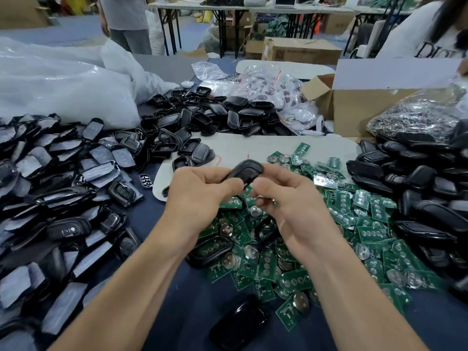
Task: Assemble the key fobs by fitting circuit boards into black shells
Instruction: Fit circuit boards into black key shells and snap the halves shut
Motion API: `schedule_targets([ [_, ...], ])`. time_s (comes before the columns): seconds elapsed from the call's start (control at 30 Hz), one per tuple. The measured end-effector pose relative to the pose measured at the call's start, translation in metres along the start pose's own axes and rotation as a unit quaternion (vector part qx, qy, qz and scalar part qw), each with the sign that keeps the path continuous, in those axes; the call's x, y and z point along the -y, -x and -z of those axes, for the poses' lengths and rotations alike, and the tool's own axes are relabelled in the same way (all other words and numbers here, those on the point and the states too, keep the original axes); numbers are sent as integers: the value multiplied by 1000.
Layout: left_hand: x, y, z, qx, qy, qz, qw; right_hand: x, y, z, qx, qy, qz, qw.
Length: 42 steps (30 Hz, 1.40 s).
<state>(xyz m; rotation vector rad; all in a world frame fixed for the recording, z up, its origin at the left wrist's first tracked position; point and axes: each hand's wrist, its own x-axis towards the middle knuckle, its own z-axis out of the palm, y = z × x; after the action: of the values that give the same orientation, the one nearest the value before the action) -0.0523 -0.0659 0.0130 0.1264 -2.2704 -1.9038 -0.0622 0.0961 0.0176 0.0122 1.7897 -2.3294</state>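
Observation:
A black key fob shell [247, 171] is held up above the table between both hands. My left hand [197, 196] grips its left end with curled fingers and thumb. My right hand [286, 198] pinches its right end from the other side. Below my hands lies a heap of green circuit boards [298, 249] with round coin cells. A black shell [211, 250] lies among the boards under my left wrist. Another glossy black shell [239, 321] rests on the blue table near the front edge. I cannot tell whether a board sits inside the held shell.
Piles of black shells lie at the left [63, 193], at the back [215, 117] and at the right [417, 178]. White plastic bags [63, 87], a bag of small parts [273, 87] and a cardboard box [354, 107] stand behind. Another person [435, 29] sits at the far right.

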Motion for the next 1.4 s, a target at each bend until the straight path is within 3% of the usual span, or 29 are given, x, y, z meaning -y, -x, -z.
schedule_targets([
  [0.13,1,1,0,72,63,39,995,-1,2,-5,-15,7,-5,1000],
  [0.47,4,-3,2,116,187,97,971,3,-1,1,-54,-184,-111,975],
  [0.57,4,-4,2,108,187,106,971,3,-2,2,-59,-219,-127,966],
  [0.9,6,-5,2,72,163,120,977,2,-6,8,-69,-184,-83,977],
  [1.13,2,-4,1,57,213,130,967,2,-4,9,-81,-210,-93,970],
  [1.27,4,-5,3,15,191,125,973,5,-4,12,-117,-103,-5,988],
  [1.33,5,-5,3,9,162,111,980,4,-4,13,-136,86,76,984],
  [1.4,7,-5,2,-2,130,93,987,0,-1,10,-125,282,160,938],
])
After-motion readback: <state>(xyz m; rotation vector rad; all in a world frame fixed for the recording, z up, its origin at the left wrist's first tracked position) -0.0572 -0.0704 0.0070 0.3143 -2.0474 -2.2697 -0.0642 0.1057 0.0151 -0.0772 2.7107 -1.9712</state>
